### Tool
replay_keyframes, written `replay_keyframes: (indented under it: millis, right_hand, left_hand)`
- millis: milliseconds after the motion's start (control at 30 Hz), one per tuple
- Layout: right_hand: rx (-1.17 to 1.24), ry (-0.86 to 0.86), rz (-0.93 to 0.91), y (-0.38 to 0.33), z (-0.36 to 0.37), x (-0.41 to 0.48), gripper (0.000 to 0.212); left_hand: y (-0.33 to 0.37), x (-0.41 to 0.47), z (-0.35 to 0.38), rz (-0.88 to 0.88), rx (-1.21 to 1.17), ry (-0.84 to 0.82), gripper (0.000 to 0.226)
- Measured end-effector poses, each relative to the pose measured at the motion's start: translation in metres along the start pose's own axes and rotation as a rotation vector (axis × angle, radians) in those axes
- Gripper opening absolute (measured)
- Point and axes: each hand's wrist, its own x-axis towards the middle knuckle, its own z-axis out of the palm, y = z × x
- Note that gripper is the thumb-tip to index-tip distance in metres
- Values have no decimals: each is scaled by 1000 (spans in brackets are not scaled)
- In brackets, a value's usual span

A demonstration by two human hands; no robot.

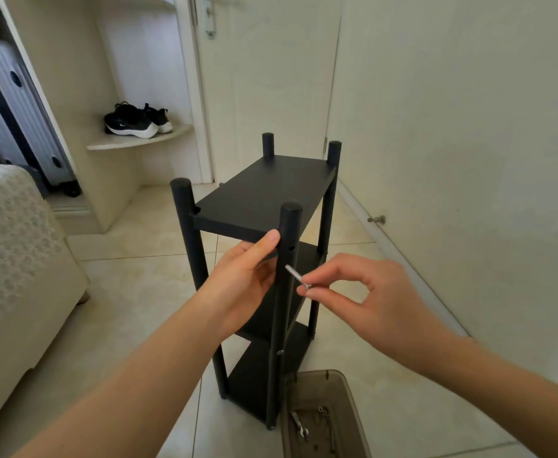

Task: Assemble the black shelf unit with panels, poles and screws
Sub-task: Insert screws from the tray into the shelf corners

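shelving made of flat black panels and round black poles, the black shelf unit (264,193), stands upright on the pale tiled floor (138,292) in the middle of the room, near a cream wall on the right. its flat black top panel (261,190) sits a little below the tops of the four poles. the left hand (241,279) grips the near edge of the top panel: the thumb lies on this edge, just left of the near right pole (289,226), and the fingers curl under the panel. the right hand (363,292) pinches a short silver metal screw (297,276) between thumb and forefinger, and the other fingers are loosely bent. the screw points up and to the left, with its tip at the near right pole, a little below a small round hole (291,249) in that pole; i cannot tell if the tip touches the pole. on the floor, just beside the near foot of the unit, is a brown plastic tray (314,388) with a few small metal parts (300,423) in it. far left, a pair of black sneakers with white soles (137,122) rests on a curved cream shelf, and a grey ribbed suitcase (9,104) leans further left.
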Motion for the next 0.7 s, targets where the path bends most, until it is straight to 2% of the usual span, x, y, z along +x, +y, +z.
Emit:
replay_keyframes:
  millis: [133,367,700]
  right_hand:
    - [-71,103,-44,4,2,0,13]
    - [-45,150,-36,4,7,5,18]
    - [-64,217,17,2,18,14,13]
  left_hand:
    - [2,1,-2,16,-24,-43,27]
    - [3,2,-3,37,-31,-100,44]
    - [-1,3,2,103,-115,-145,27]
